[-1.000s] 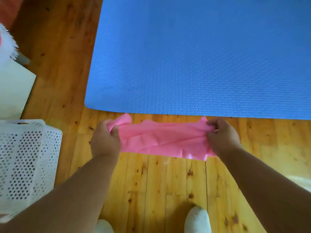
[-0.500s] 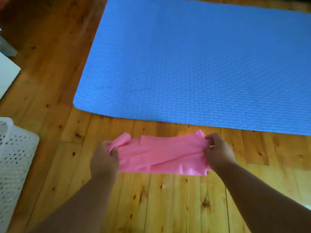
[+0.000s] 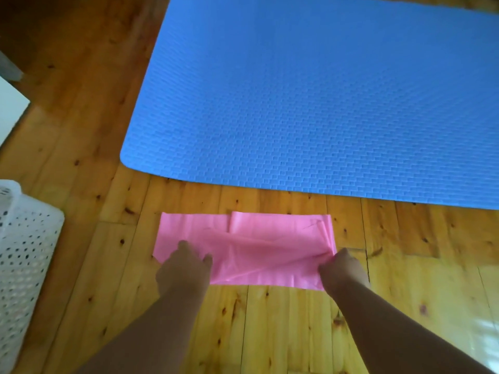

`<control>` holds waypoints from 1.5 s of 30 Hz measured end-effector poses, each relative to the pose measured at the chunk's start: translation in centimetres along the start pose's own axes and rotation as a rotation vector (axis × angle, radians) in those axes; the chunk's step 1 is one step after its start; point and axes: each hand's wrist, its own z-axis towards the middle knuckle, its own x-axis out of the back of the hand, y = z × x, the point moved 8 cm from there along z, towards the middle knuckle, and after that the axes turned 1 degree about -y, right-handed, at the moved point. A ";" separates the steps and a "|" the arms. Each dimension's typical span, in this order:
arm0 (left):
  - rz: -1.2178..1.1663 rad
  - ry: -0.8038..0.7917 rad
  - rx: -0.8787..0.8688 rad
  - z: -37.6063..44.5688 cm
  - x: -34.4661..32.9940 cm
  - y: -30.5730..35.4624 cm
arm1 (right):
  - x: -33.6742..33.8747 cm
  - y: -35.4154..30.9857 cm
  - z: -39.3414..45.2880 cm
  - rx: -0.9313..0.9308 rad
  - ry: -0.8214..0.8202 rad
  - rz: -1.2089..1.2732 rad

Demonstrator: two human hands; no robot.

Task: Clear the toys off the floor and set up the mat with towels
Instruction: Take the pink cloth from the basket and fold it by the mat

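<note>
Pink towel [image 3: 259, 247], thin and folded into a creased rectangle, is now laid flat on the wooden plank floor [image 3: 81, 238], just before the textured blue mat [image 3: 324, 103]; half a second ago it was held up. Its near right corner is pinched by the right hand [image 3: 341, 271]. It is pressed by the left hand [image 3: 183, 268], fingers fairly straight. A white perforated basket [image 3: 24, 260] is seen at left.

The floor [image 3: 89, 130] is warm knotty pine boards. A blue textured mat [image 3: 324, 103] lies flat across the far part of it, and just this side of the mat's near edge a folded pink towel [image 3: 264, 247] is spread on the bare wood. At the left stands a white perforated basket [image 3: 24, 265].
</note>
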 end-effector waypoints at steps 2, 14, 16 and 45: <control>-0.012 -0.044 0.063 0.9 -0.7 -0.3 | 0.2 -0.4 0.3 0.038 0.010 -0.008; -0.071 0.068 -0.125 0.2 2.0 -0.5 | 1.3 -3.4 0.0 0.333 0.167 -0.223; -0.054 0.091 -0.157 0.3 2.7 -0.6 | 1.4 -6.1 -0.8 0.534 0.292 -0.439; -0.642 -0.068 0.201 3.9 4.2 -6.5 | 0.9 -12.6 -0.3 0.893 0.002 -0.323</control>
